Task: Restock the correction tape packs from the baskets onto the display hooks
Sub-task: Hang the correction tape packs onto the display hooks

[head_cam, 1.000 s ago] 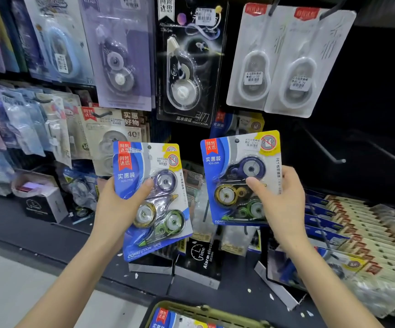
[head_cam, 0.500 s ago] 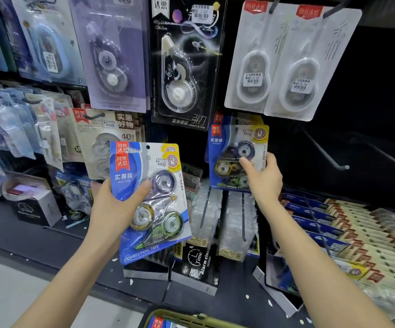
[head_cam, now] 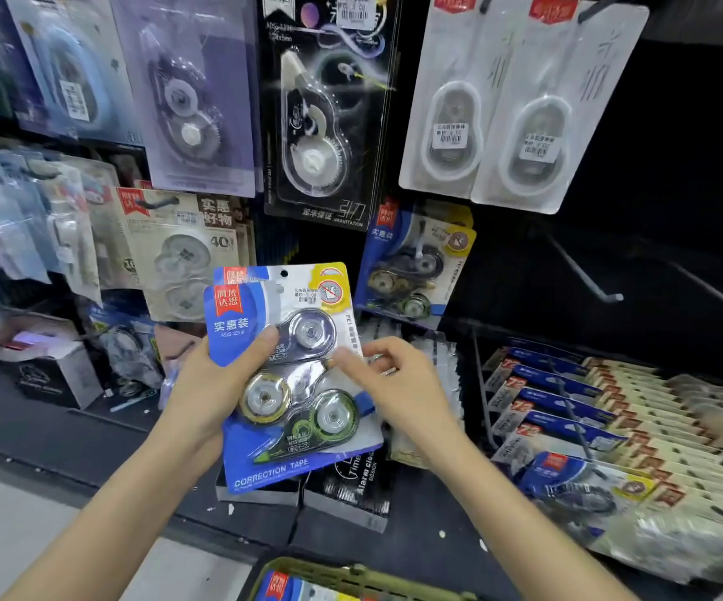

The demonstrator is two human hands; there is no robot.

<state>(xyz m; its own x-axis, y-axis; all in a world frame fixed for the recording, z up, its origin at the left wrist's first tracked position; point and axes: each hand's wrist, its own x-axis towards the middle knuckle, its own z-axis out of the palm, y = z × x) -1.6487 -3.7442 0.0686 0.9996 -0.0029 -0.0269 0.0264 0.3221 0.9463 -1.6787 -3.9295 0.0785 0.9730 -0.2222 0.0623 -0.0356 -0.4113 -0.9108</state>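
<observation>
My left hand [head_cam: 210, 390] grips a small stack of blue correction tape packs [head_cam: 294, 383], its thumb across the front pack. My right hand [head_cam: 398, 383] pinches the right edge of that same stack with its thumb on the front. Another blue pack of the same kind [head_cam: 416, 266] hangs on a display hook behind them, free of both hands. An olive-green basket [head_cam: 351, 576] with more blue packs shows at the bottom edge.
Larger single correction tape packs [head_cam: 325, 114] hang in the row above. Bare hooks [head_cam: 585, 271] stick out from the dark panel at right. Flat boxed goods [head_cam: 611, 409] fill the lower right shelf, and black boxes [head_cam: 351, 483] stand below the hands.
My right hand left its blue pack hanging on the hook and came back down to the stack in my left hand, which it now pinches. The left hand moved right.
</observation>
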